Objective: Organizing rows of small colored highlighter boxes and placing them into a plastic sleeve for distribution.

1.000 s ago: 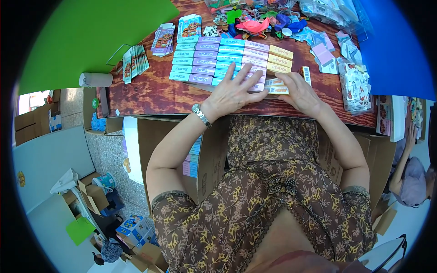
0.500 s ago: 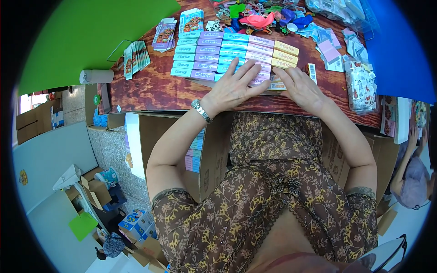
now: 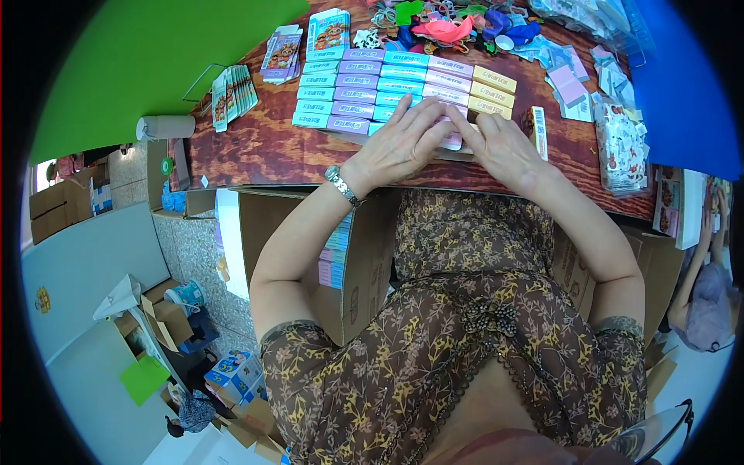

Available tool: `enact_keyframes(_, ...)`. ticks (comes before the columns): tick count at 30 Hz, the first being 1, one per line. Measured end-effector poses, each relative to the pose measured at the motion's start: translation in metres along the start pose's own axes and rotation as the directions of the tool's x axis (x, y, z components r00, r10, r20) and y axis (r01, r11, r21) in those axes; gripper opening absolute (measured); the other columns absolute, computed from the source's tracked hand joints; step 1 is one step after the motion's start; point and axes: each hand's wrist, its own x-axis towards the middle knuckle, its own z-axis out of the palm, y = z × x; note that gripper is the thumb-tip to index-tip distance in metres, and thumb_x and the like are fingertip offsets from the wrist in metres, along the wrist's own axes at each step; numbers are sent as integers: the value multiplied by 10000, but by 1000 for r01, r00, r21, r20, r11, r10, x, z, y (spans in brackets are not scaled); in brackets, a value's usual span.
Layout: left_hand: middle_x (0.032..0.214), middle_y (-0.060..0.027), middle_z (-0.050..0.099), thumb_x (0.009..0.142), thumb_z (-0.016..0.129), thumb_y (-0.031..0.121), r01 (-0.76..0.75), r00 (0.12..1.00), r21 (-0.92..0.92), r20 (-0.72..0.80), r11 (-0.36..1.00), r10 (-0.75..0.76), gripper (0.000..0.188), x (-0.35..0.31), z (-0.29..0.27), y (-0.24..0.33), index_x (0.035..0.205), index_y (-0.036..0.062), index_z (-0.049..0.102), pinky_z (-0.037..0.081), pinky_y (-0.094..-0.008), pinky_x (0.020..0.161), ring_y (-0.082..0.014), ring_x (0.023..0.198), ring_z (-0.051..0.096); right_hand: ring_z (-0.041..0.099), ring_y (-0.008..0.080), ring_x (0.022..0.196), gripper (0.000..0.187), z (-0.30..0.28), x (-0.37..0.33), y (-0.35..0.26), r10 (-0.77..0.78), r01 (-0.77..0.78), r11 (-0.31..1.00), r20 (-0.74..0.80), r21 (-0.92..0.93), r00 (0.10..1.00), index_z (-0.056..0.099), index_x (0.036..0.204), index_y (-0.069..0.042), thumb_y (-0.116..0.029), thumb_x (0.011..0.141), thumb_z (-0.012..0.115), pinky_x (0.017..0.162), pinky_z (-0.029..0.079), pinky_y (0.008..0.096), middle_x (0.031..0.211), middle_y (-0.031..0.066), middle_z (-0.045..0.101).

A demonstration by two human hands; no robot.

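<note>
Several small boxes lie in close columns on the table: mint green boxes [image 3: 313, 105], purple boxes [image 3: 353, 95], blue boxes [image 3: 401, 72], pink boxes [image 3: 448, 80] and yellow boxes [image 3: 491, 91]. Across the near ends of the blue and pink columns rests my left hand [image 3: 399, 143], its fingers stretched out and apart. My right hand [image 3: 504, 147] touches the near pink and yellow boxes with fingers bent but apart; its palm hides what lies beneath. Just right of it stands a single yellow-edged box [image 3: 536, 130].
Flat printed cartons [image 3: 232, 97] and purple cartons [image 3: 281, 53] lie left of the boxes. Colourful soft pieces [image 3: 449, 31] are heaped at the back. Pink and white cards [image 3: 570, 84] and a clear bag of printed pieces [image 3: 620, 151] sit right. An open cardboard box [image 3: 364, 271] stands below the table edge.
My right hand has shifted left, closer to my left hand, with its index finger now over the pink boxes. The near yellow box it touched is now covered. The view has shifted slightly.
</note>
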Motion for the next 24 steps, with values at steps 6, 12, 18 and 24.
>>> enact_keyframes(6,1467,-174,429,843,675,331,-32,997,328,79,944,6,700,6,-1,15,1410,16,412,333,-565,1091,-355,1364,405,558,343,1008,947,-4,-4,4,-23,30,983,-40,181,999,270,1525,-55,-150,736,785,884,478,436,1099,159,525)
enact_keyframes(12,1459,-192,446,886,607,304,-10,999,244,35,970,2,659,7,-4,15,1432,-5,405,360,-544,1077,-356,1344,427,560,350,1063,852,9,-13,11,-53,113,967,-250,230,967,318,1504,-52,-160,782,756,924,480,414,1141,167,541)
enact_keyframes(18,1455,-234,433,889,552,182,48,999,175,-17,983,-45,610,8,3,9,1420,-66,384,338,-532,1115,-390,1357,414,528,323,995,837,17,-8,6,-48,72,991,-196,114,979,334,1486,-3,-148,776,753,886,462,401,1081,153,500)
enact_keyframes(24,1434,-254,433,842,633,179,54,998,89,-17,995,-53,676,11,-4,11,1412,-78,376,334,-528,1124,-416,1363,395,522,306,952,809,26,-9,4,-12,8,999,-127,-34,992,333,1487,-2,-186,806,730,854,464,392,1035,140,486)
